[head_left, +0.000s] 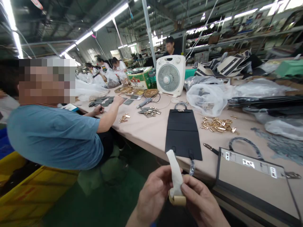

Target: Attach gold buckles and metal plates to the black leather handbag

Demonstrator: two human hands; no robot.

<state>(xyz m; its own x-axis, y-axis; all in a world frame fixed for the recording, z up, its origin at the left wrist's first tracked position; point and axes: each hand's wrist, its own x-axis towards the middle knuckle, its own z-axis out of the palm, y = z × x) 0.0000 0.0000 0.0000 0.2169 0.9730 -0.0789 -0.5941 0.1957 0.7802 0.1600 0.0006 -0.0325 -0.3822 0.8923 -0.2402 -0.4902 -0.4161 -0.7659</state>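
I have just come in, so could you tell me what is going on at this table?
The person's left hand and right hand pinch a small tape roll, its white strip pulled upward. On the long table lie a flat black bag panel, gold metal fittings and a beige bag panel. A co-worker in a blue shirt handles small parts further along.

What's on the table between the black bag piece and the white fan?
In the head view, a round metal ring handle lies between the black bag piece and the white fan.

Long beige worktable (146,129), green floor (111,195), fluorescent strip lights (104,20) overhead.
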